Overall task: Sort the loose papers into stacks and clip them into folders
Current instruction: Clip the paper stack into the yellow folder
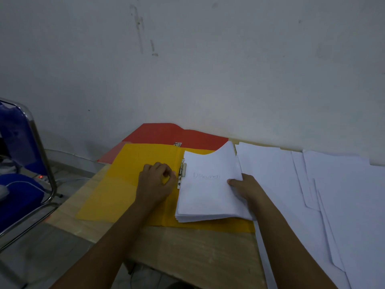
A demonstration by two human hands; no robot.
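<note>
Gripping paper stack (208, 184), right hand (244, 189)

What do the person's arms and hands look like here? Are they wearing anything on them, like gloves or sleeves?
Both arms are bare from the bottom edge of the picture up to the hands, with no sleeves in view. The left hand and right hand have no gloves, and no watch, bracelet or ring shows on either. No markings are visible on either arm in this dim light.

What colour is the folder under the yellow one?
Red folder, seen in the head view.
</note>
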